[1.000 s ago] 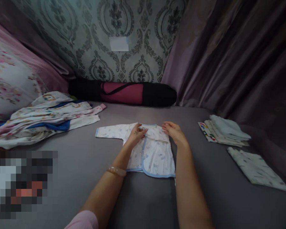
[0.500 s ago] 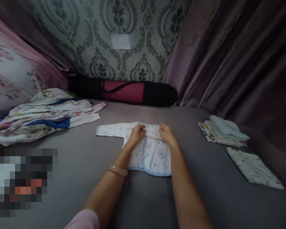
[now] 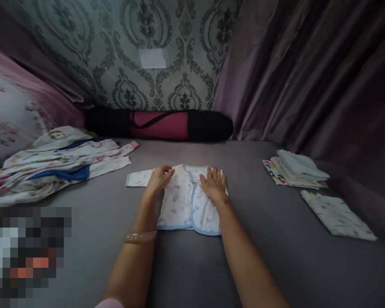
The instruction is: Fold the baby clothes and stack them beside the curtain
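Smooth grey fabric (image 3: 186, 273) underlies a patterned shirt (image 3: 176, 203), right fingers (image 3: 214, 173) spread flat, left fingers (image 3: 164, 168) curled, grip unclear.

Dim, cool light covered the scene — the right curtain (image 3: 314, 68) sank into near-black, fine detail looked soft — and coarse pixelation hid the lower left corner.

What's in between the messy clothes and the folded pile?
In the head view, a white shirt lies between the messy clothes and folded pile, left hand at its sleeve, right hand on it.
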The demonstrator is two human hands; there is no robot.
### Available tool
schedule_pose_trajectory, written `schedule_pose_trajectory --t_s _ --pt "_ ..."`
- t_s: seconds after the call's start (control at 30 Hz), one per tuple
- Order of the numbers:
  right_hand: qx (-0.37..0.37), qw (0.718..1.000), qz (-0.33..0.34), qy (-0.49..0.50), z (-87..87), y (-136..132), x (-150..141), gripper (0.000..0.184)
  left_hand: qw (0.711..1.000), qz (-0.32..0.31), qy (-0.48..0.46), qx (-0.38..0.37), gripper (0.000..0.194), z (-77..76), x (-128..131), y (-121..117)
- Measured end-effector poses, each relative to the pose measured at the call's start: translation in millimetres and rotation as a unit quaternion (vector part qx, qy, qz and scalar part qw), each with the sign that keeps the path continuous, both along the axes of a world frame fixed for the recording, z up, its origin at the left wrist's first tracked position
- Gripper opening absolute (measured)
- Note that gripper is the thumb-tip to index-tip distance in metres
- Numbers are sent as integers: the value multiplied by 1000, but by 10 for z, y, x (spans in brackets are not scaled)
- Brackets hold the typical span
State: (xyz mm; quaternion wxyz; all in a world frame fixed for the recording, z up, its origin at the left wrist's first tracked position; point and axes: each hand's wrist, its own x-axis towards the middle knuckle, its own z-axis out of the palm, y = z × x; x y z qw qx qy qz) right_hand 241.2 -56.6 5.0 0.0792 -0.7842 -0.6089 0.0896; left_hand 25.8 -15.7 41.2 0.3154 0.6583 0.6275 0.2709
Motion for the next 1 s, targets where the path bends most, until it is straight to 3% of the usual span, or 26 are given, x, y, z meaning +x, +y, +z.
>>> schedule_pose_trajectory --t_s 0.2,0.37,0.57,0.73,0.87,1.0 --pt "6 1000 3 19 82 -31 -8 65 976 164 139 28 33 -45 -640 70" --pt "14 996 75 38 211 -48 -139 62 925 319 205 -39 36 -97 -863 11" --pt "-15 980 190 61 221 -84 -468 64 923 312 201 -97 32 -59 -818 5" --pt "-34 977 206 34 158 -99 -526 63 930 307 163 -119 26 -71 -848 66" --pt "-56 979 191 34 252 -56 -550 63 929 313 140 -139 24 -130 -901 133" --pt "-45 973 226 17 341 47 -754 63 938 312 124 -82 27 -237 -943 169"
